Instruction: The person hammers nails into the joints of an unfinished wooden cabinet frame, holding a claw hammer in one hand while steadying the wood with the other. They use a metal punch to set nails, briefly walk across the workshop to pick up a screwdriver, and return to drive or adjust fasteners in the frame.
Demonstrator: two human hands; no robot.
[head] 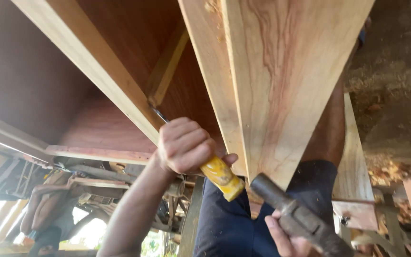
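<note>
Right, we see the chisel [215,166] first, its yellow handle poking out of our left hand [184,145], its thin metal blade running up to the edge of the pale wooden frame rail [101,71]. Our left hand's fingers are wrapped tight round that handle, just beside the lower edge of the broad light plank [286,81] with its reddish grain. Below it, we have the hammer [293,216], dark and worn, its head near the yellow butt of the chisel but not touching it. Our right hand [286,240] is closed on the hammer's shaft at the bottom of the view. Behind the rail we look into the reddish-brown panel [120,128] of the cabinet body. Under the plank we see our dark blue shorts [224,223]. Far left, another person [48,209] stands in the background. Over on the right, wood shavings [386,171] lie heaped on the ground.
</note>
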